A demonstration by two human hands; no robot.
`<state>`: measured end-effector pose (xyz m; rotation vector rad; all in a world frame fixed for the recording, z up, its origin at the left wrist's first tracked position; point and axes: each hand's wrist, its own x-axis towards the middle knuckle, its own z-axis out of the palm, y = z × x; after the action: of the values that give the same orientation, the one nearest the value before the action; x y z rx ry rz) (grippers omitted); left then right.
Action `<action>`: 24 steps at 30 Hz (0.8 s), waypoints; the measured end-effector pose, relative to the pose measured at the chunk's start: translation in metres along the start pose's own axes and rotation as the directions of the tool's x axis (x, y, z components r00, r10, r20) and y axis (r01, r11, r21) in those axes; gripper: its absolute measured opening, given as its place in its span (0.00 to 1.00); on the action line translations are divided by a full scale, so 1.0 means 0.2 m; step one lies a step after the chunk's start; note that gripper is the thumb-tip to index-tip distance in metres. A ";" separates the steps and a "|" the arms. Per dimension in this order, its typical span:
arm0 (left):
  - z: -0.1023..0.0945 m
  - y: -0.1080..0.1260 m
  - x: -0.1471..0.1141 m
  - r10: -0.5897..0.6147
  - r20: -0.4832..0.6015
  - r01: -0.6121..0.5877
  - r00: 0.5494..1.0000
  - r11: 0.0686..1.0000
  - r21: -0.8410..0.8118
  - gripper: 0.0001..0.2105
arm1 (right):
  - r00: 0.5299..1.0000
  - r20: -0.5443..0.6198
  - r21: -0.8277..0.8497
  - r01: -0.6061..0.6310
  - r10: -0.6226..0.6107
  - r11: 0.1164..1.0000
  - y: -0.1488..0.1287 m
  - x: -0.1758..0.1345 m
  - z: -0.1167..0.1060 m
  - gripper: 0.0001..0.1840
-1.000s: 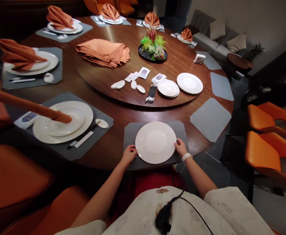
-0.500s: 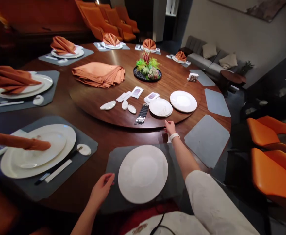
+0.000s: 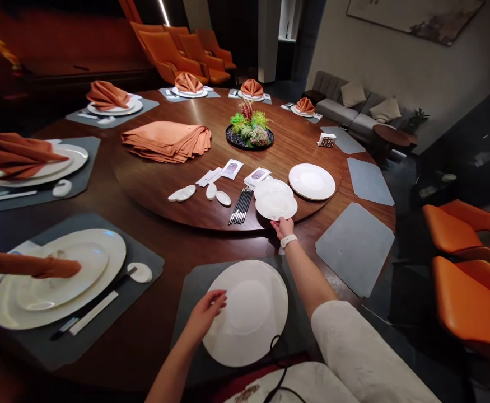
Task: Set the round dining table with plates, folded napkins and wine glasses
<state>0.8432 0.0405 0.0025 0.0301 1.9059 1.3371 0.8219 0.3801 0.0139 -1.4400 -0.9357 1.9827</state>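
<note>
My right hand (image 3: 284,228) reaches to the lazy Susan's near edge and grips the near rim of a small white plate (image 3: 275,202), which is tilted up. My left hand (image 3: 205,314), fingers loosely bent and apart, hovers at the left rim of a large white plate (image 3: 248,313). That plate lies on a grey placemat (image 3: 190,291) in front of me. Left of the small plate lie several black chopsticks (image 3: 240,207) with silver ends, and behind it is a white packet (image 3: 257,176). Larger white plates (image 3: 312,180) rest to its right.
Folded orange napkins (image 3: 167,140), a plant arrangement (image 3: 251,131) and small white dishes (image 3: 181,193) are on the turntable. A laid setting with a big plate (image 3: 1,305) stands left. Bare placemats (image 3: 356,246) line the right edge. Orange chairs (image 3: 471,302) stand right.
My right hand has moved onto the small plate and taken hold of its near rim, tilting it up. My left hand has moved right, over the large plate's edge.
</note>
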 end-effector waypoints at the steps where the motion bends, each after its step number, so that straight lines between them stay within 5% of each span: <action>1: 0.03 0.04 0.03 0.017 0.022 -0.016 1.000 1.000 -0.020 0.35 | 0.999 0.034 0.009 -0.010 0.010 1.000 0.05 -0.09 -0.05 0.16; 5: 0.17 0.14 0.12 0.016 0.054 -0.005 0.998 0.980 -0.199 0.28 | 0.968 0.229 0.025 -0.114 0.105 0.993 0.33 -0.48 -0.31 0.17; 10: 0.20 0.02 0.14 0.022 0.058 -0.005 0.998 0.957 -0.290 0.21 | 0.900 0.383 -0.025 -0.215 0.208 0.976 0.65 -0.89 -0.55 0.23; 17: -0.02 -0.10 0.15 -0.051 0.244 0.024 0.968 0.993 0.112 0.22 | 0.972 0.095 -0.298 -0.178 0.214 0.938 0.68 -0.94 -0.75 0.10; 24: -0.02 -0.10 0.23 -0.030 0.243 -0.088 0.970 0.883 0.462 0.21 | 0.973 0.012 -0.346 -0.213 0.231 0.914 0.83 -0.98 -0.82 0.14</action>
<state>0.8167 0.0498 -0.0398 0.4495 1.9738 0.8127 1.0370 0.1686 -0.0300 -1.7584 -1.2380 2.1037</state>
